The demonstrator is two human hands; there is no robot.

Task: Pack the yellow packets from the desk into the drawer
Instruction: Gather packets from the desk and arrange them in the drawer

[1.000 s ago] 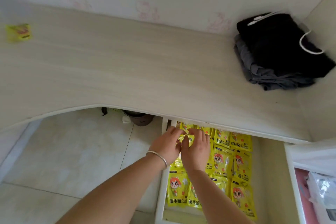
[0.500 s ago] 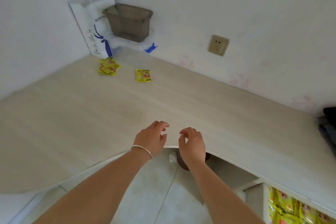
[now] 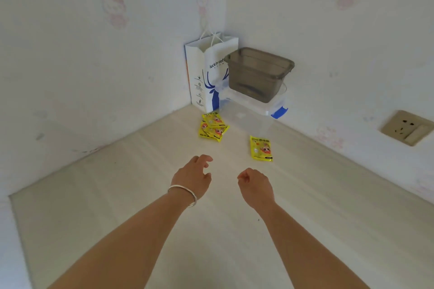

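A small stack of yellow packets [image 3: 213, 126] lies on the pale wooden desk [image 3: 117, 195] near the far corner. A single yellow packet [image 3: 261, 148] lies to its right. My left hand [image 3: 193, 176], with a silver bangle on the wrist, hovers over the desk short of the stack, fingers loosely apart and holding nothing. My right hand [image 3: 254, 186] hovers beside it, below the single packet, fingers curled in with nothing in them. The drawer is out of view.
In the desk's corner stands a white and blue paper bag [image 3: 206, 73]. Beside it a grey plastic bin [image 3: 258, 73] sits on a clear box with a blue clasp [image 3: 270, 105]. A wall socket [image 3: 407, 128] is at the right.
Both hands left the drawer and moved up over the desk toward the far corner. The view swung left, so the drawer dropped out of sight and the packets are now nearer.
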